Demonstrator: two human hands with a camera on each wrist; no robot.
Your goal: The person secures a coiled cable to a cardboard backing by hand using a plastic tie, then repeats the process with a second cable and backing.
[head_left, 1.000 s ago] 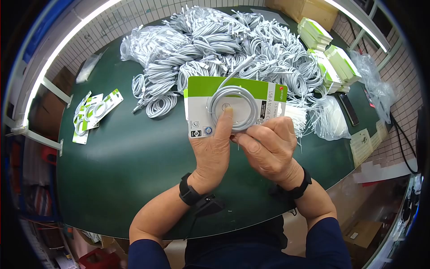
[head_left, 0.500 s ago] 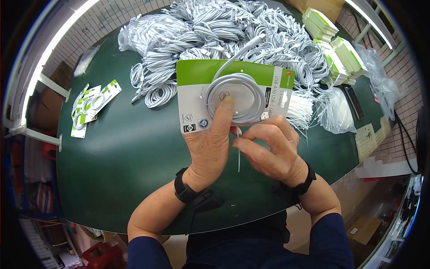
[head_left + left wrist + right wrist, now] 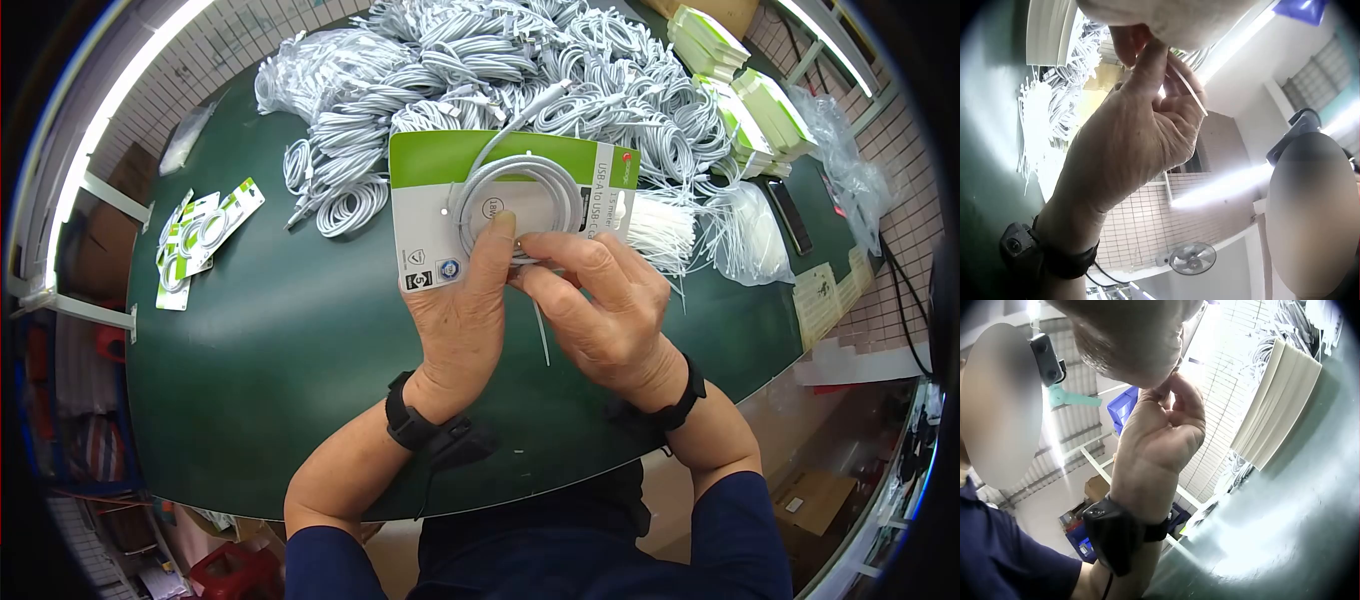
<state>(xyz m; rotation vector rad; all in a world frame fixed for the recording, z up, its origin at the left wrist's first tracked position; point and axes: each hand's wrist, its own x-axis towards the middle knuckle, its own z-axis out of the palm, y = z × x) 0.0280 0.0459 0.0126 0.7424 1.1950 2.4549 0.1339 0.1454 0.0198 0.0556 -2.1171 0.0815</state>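
Note:
My left hand (image 3: 460, 320) holds a green-and-white retail card (image 3: 425, 205) upright, its thumb pressing on the front inside a coiled white USB cable (image 3: 512, 163). One cable end sticks up past the card's top edge. At the lower rim of the coil, my right hand (image 3: 610, 310) pinches with thumb and index finger. A thin white cable tie (image 3: 543, 335) runs down from these fingertips, below the card; in the left wrist view the tie (image 3: 1188, 90) juts out past the right hand. The left hand's other fingers are hidden behind the card.
A large heap of coiled cables (image 3: 440, 70) covers the table's back. Finished-looking cards with cables (image 3: 205, 235) lie at left. Loose ties (image 3: 660, 235), a bag (image 3: 750, 240), a phone (image 3: 790, 215) and card stacks (image 3: 765, 115) stand at right.
The right hand has moved up and left: its index finger now lies over the coil's lower rim on the card's front. Half a second ago it pinched below the card's edge.

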